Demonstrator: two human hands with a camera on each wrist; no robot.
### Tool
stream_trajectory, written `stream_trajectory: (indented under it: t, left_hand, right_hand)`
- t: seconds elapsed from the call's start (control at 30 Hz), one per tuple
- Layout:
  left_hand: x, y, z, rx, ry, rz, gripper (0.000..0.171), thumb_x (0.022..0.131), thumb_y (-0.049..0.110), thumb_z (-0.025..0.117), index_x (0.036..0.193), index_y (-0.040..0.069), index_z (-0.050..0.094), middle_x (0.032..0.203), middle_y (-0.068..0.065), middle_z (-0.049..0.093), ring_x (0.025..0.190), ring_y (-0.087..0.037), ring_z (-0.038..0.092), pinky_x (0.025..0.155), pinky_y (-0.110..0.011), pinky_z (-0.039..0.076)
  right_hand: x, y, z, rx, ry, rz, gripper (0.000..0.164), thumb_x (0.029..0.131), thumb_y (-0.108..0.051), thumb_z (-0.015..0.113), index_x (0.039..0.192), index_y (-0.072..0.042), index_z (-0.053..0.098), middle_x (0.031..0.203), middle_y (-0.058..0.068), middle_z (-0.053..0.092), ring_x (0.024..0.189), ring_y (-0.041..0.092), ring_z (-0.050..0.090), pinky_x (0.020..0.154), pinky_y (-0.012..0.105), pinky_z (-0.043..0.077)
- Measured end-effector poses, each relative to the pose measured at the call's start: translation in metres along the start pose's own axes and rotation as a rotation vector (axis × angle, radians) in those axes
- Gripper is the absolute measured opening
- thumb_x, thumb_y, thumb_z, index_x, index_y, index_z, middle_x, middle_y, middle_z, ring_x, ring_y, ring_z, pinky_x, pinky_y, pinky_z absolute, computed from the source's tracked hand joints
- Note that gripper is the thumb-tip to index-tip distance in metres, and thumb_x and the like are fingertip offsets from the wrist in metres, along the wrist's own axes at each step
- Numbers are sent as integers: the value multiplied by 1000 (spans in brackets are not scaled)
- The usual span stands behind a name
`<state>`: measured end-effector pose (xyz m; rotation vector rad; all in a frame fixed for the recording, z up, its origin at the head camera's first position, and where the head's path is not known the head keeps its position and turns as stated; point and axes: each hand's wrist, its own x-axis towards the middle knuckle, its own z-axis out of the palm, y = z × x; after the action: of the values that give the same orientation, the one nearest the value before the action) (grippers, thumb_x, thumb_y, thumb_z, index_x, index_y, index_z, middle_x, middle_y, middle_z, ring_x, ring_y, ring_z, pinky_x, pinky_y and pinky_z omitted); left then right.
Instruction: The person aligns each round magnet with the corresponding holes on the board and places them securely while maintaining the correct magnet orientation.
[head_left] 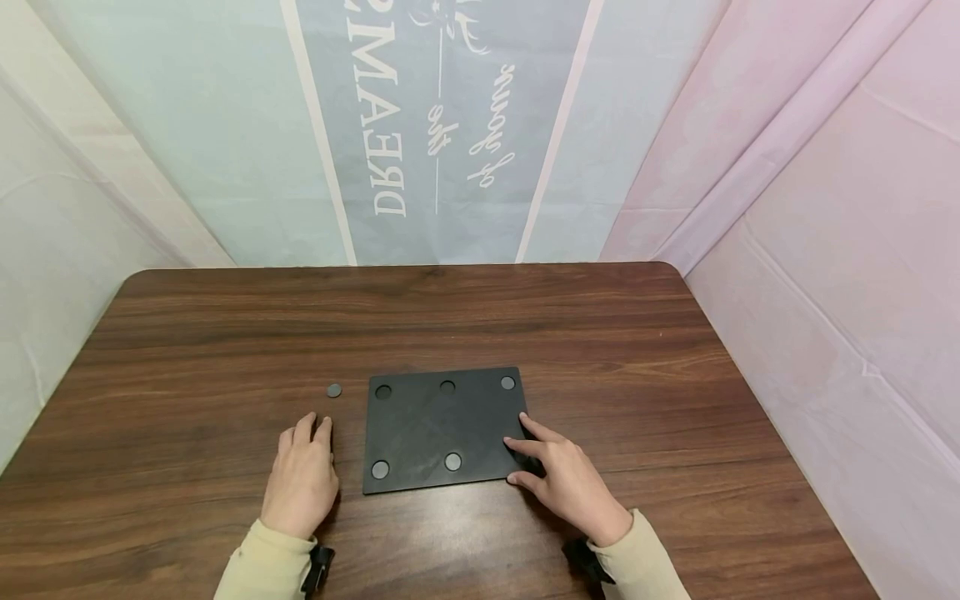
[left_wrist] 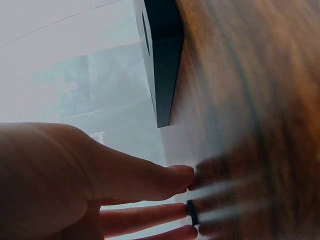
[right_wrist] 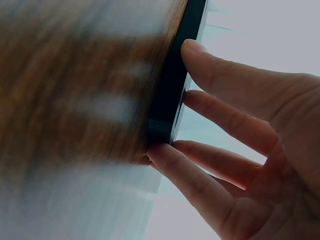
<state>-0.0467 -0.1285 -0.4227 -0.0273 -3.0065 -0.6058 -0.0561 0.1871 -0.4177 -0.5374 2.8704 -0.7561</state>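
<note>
A flat black board [head_left: 442,425] with round recesses lies on the table. Light grey discs sit in its front left recess [head_left: 380,470], front middle recess [head_left: 453,462] and back right recess [head_left: 508,382]; the back left recess [head_left: 383,392] and back middle recess [head_left: 447,387] look dark. My right hand [head_left: 566,479] holds the board's front right corner, thumb at the front edge, other fingers over the top and right edge, hiding that corner. Left of the board, my left hand [head_left: 300,483] rests low over the table, fingers relaxed, just short of a loose grey disc [head_left: 333,390].
The brown wood-grain table [head_left: 637,350] extends around the board on all sides. Behind it hangs a printed cloth [head_left: 457,225], with a pale pink cloth wall [head_left: 847,275] at the right and a whitish cloth wall [head_left: 60,250] at the left.
</note>
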Motion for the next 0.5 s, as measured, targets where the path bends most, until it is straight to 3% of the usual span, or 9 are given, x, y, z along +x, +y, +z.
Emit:
stream_trajectory:
  t: [0.33,0.5]
  left_hand:
    - [2,5,-2,-50,31,-39,31,78,-10,61,109,-14,60,103,-25,54,92,-38,52,72,-49,50]
    - [3,6,-1,-64,72,-39,16,77,-9,64,93,-8,63,88,-20,55,80,-35,55,65,-47,50]
  right_hand:
    - [0,0,-1,-5,1,-4,44,77,-27,75,118,-17,66,139,16,47,117,31,56,86,42,52]
    - [0,0,0,-9,4,-7,43,77,-27,75,118,-17,66,139,16,47,116,31,56,86,42,52]
